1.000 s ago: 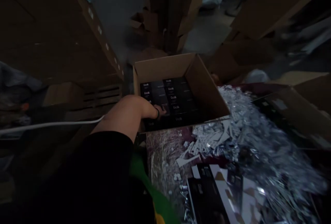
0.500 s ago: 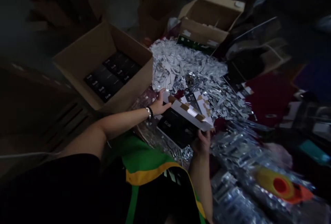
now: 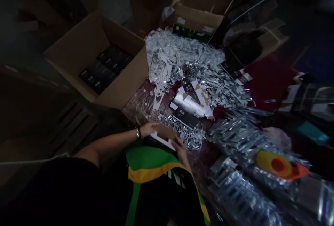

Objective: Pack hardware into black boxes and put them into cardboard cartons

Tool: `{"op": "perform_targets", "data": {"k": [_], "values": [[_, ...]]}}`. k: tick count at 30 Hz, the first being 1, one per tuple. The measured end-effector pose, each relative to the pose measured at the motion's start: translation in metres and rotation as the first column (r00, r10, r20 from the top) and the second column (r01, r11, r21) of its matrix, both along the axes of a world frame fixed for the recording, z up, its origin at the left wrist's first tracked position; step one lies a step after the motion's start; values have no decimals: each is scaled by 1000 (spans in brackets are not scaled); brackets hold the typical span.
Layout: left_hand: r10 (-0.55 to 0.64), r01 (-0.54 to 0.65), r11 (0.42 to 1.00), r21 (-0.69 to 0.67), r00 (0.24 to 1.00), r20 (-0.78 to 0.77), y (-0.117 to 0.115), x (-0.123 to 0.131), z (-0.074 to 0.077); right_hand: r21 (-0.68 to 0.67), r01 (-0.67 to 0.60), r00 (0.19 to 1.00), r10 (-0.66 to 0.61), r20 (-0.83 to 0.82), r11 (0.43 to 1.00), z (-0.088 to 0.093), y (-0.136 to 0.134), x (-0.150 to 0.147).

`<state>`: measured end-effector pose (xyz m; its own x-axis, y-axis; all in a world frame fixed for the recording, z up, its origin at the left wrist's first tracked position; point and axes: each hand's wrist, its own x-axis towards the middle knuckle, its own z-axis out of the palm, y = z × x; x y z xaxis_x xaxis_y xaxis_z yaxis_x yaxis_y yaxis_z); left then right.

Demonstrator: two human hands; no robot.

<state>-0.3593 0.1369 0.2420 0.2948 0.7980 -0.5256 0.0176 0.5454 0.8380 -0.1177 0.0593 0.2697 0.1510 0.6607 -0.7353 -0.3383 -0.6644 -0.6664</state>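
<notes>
Nearest the camera, a green-and-yellow jersey [image 3: 150, 160] covered the person's chest, with a black sleeve [image 3: 52, 187] at lower left. Just above the jersey, the left hand [image 3: 148, 128], wearing a metal wristband [image 3: 137, 133], and the right hand [image 3: 180, 150] held a small cardboard carton [image 3: 163, 136] between them. Neither hand was fully closed. The left hand's fingers [image 3: 155, 125] curved over the carton's upper edge, and the right hand's fingers [image 3: 177, 142] pressed against its right side. The carton showed a brown inner face and white edging. Any contents could not be determined.

Beyond the hands, a black-and-white printed box [image 3: 189, 106] lay on a maroon work surface [image 3: 137, 109], next to a spill of small metal pieces [image 3: 189, 137]. Directly behind it rose a heap of silver shredded scrap [image 3: 174, 57]. To the right were stacked silver packets [image 3: 235, 184] and a yellow-and-orange object [image 3: 276, 165], with a teal item [image 3: 311, 132] farther out.

To the left of the heap and touching it stood an open cardboard box [image 3: 121, 85] holding rows of black boxes [image 3: 104, 67]. At the far end, a second open cardboard box [image 3: 206, 13] stood past the heap, with a dark printed package [image 3: 190, 32] at its near side.
</notes>
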Motion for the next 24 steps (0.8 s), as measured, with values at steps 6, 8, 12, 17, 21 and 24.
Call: {"op": "perform_targets", "data": {"k": [6,8,12,17,21,24], "values": [[-509,520,827,216,854,-106,6,-20,13,-23,-305,938,296,-181,952,19,4,-1],[-634,675,718,169,734,-244,18,-18,17,9,-573,811,569,-132,819,24,17,2],[-751,812,580,70,566,-341,50,-8,13,61,-874,479,838,260,481,31,39,10],[-102,245,953,178,812,-574,142,-1,-8,-133,-863,144,490,860,487,10,46,-9],[-29,170,984,59,475,-880,193,30,-42,-404,-800,-48,623,781,444,-22,32,-32],[-62,242,970,30,362,-930,194,47,-68,-139,-908,117,557,822,395,-23,19,-6]]}}
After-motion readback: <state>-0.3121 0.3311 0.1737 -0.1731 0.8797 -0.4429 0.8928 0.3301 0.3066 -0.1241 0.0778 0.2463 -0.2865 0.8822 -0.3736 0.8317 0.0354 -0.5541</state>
